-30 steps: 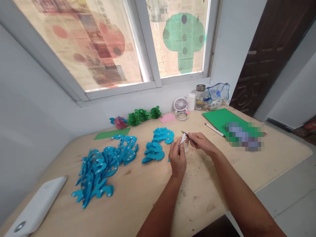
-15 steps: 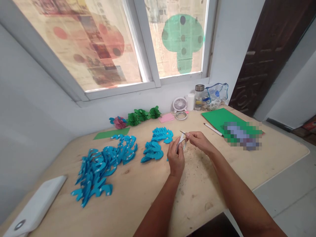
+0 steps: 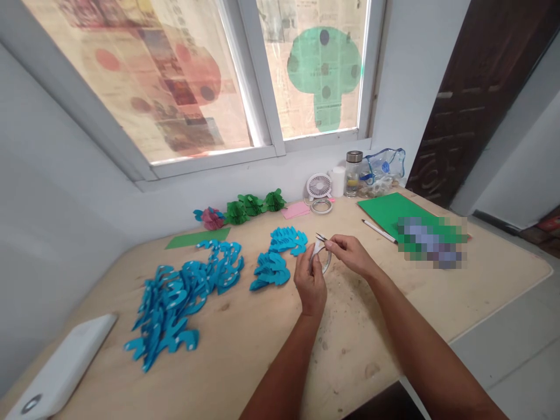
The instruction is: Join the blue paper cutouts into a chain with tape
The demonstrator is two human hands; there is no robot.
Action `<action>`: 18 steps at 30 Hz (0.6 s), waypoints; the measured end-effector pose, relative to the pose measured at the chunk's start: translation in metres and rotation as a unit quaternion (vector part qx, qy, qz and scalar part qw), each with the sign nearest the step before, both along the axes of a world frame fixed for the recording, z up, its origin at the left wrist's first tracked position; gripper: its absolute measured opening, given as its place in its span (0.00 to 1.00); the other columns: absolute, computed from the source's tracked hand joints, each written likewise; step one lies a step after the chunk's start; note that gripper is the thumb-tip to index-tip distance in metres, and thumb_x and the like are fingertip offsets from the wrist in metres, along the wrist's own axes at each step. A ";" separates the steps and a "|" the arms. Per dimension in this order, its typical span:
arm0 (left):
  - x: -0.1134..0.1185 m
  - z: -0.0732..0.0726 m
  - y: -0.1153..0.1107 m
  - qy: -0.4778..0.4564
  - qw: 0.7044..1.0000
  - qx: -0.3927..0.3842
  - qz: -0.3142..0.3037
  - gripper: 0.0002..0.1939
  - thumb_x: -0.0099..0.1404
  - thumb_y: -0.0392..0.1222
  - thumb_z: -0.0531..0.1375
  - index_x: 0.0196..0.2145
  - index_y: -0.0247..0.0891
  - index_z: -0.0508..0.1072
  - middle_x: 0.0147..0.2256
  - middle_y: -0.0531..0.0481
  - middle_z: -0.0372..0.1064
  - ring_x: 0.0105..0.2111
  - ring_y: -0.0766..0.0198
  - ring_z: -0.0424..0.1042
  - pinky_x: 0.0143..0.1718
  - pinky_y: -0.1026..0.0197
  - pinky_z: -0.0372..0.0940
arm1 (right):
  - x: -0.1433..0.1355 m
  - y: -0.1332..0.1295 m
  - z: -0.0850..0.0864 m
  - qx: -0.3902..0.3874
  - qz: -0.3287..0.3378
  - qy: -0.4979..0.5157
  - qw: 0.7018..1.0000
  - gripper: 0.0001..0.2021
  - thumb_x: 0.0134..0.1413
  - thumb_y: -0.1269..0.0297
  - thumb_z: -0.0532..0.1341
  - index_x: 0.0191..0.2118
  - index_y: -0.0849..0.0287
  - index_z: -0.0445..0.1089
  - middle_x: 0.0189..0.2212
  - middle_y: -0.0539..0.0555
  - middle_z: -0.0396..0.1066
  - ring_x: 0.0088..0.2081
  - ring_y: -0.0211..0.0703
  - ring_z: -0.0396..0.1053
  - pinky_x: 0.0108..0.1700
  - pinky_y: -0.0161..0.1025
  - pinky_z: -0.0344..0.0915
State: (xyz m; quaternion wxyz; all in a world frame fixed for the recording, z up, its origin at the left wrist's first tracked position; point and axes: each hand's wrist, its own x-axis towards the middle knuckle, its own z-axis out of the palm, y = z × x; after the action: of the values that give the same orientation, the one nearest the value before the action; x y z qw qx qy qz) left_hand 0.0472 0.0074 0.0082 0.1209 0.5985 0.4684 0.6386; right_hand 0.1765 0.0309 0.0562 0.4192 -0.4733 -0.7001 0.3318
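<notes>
Viewed remotely, I log: white ring-shaped tape roll (image 3: 327,267), right of the nearer plain-blue scalloped paper bundle (image 3: 271,270); left hand (image 3: 311,283) has fingers clamped on it, presumably for steadiness. Slim dark pointed metal-looking tool (image 3: 322,238), also right of that bundle; right hand (image 3: 350,254) has fingers pinched around it, likely for fine control.

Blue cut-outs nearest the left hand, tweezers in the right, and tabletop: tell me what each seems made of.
Blue cut-outs: probably matte paper; thin, folded layers and scalloped edges suggest it.
Tweezers: likely dark metal; slim, pointed tips suggest it, but little shows and the finish is unclear.
Tabletop: apparently wood or wood-faced board, mostly dull; brown knot-like marks suggest it.
</notes>
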 end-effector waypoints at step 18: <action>0.001 0.002 -0.002 0.034 0.998 -0.013 -0.041 0.16 0.65 0.39 0.49 0.49 0.38 0.69 0.43 0.42 0.70 0.44 0.59 0.67 0.46 0.56 0.62 | -0.004 -0.001 -0.002 0.019 0.007 -0.006 1.000 0.19 0.55 0.49 0.52 0.27 0.61 0.66 0.20 0.46 0.55 0.24 0.34 0.53 0.27 0.33 0.50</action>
State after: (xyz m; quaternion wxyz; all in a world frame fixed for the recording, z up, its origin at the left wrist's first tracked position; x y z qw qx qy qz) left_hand 0.0478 0.0054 0.0106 0.1387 0.6370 0.4553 0.6064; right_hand 0.1730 0.0303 0.0544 0.4212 -0.4625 -0.7122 0.3184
